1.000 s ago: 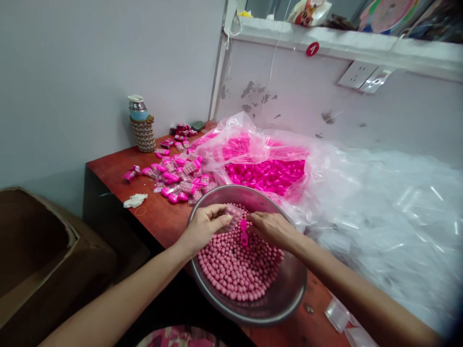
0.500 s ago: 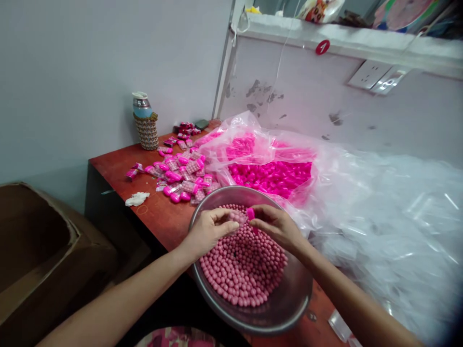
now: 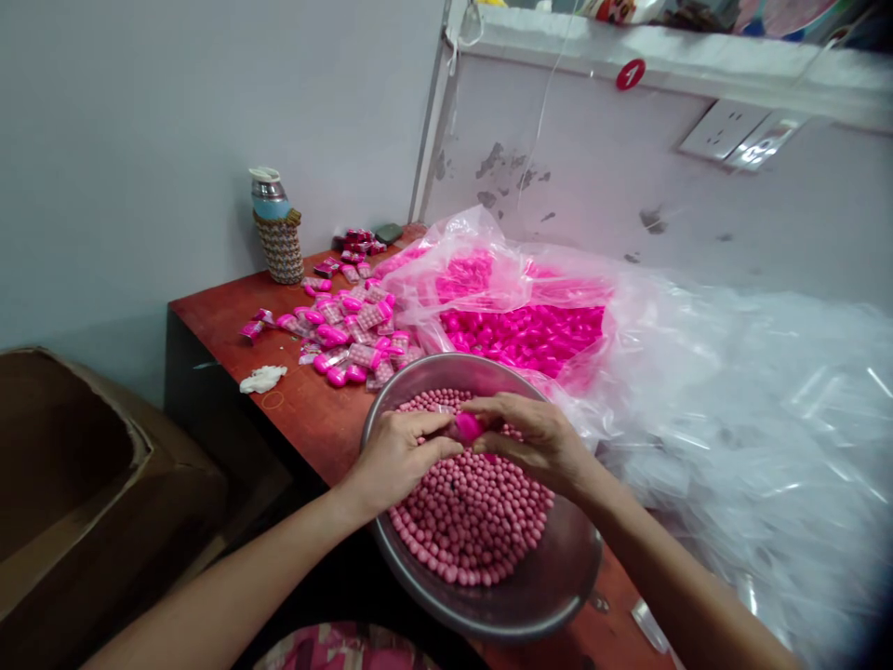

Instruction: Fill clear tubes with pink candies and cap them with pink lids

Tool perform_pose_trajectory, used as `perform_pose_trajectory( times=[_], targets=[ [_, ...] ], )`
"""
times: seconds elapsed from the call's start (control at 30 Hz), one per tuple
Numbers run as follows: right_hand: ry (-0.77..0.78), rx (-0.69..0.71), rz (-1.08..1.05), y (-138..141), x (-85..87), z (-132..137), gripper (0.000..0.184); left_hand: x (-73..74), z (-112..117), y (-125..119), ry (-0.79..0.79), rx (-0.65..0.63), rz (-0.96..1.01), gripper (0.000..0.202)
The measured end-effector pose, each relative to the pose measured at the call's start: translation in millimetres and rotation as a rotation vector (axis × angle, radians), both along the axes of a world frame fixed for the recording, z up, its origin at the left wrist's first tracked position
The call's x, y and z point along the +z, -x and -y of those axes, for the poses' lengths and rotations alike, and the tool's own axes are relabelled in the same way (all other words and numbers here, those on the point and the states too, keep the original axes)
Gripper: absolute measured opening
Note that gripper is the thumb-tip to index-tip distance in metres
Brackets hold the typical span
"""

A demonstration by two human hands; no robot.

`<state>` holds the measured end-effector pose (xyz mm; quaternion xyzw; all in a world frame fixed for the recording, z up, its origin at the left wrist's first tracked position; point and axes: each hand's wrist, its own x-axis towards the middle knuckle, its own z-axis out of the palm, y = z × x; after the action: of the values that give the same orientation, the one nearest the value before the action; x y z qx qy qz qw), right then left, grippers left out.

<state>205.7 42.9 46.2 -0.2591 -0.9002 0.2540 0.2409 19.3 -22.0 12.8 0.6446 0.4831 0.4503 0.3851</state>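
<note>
Between thumb and fingers, my left hand [image 3: 394, 458] grips a small clear container, mostly covered by the fingers. My right hand [image 3: 537, 445] pinches a bright pink cap [image 3: 469, 428] against the container's end; whether it is fully seated I cannot tell. Another bit of pink shows under the right fingers, its shape unclear. Both hands are over a metal bowl [image 3: 568, 572] holding many small pink balls [image 3: 467, 526]. Left of the bowl lies a pile of filled clear containers with pink caps [image 3: 363, 333].
Behind the bowl, an open plastic bag holds many pink caps [image 3: 530, 337]. Clear plastic bags [image 3: 753, 419] cover the right side. A flask in a knitted sleeve [image 3: 279, 244] stands at the red table's [image 3: 216, 302] back left. An open cardboard box [image 3: 167, 493] is at lower left.
My right hand has brought the pink cap left against the container's end. Its fingers now cover more of both. The view has shifted slightly.
</note>
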Motion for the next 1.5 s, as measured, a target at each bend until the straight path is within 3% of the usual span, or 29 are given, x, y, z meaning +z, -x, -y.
perform_pose_trajectory(
  times=[0.2, 0.37, 0.43, 0.53, 0.67, 0.77, 0.93, 1.03, 1.17, 1.5],
  targets=[
    [-0.071, 0.1, 0.038, 4, -3.1, 9, 0.019, 0.7, 5, 3, 0.01, 0.001, 0.069, 0.023],
    [-0.207, 0.082, 0.155, -2, -12.0, 20, 0.021, -0.2, 9, 2, 0.01, -0.031, 0.044, 0.023],
    [-0.19, 0.069, 0.151, -1, -13.2, 21, 0.024, -0.8, 8, 2, 0.027, -0.033, 0.061, 0.023],
    [0.018, 0.011, 0.007, 2, -13.2, 20, 0.028, -1.6, 2, 2, 0.118, -0.043, 0.226, 0.025],
    [0.6, -0.129, -0.346, -5, -20.4, 23, 0.034, -3.7, -7, 2, 0.332, 0.004, 0.598, 0.03],
    [0.862, -0.161, -0.522, -13, -29.8, 26, 0.035, -4.9, -7, 2, 0.347, -0.001, 0.642, 0.029],
    [0.97, -0.227, -0.569, -8, -31.9, 20, 0.026, -4.4, 0, 1, 0.109, -0.09, 0.341, 0.024],
    [1.188, -0.135, -0.485, 4, -27.2, 18, 0.029, -6.0, 2, 2, -0.009, -0.056, 0.207, 0.023],
    [1.458, -0.031, -0.475, 15, -26.6, 23, 0.027, -6.5, 1, 3, -0.016, -0.033, 0.165, 0.023],
    [1.478, -0.115, -0.513, 31, -35.2, 27, 0.037, -5.7, -3, 2, 0.084, -0.061, 0.232, 0.024]
  ],
)
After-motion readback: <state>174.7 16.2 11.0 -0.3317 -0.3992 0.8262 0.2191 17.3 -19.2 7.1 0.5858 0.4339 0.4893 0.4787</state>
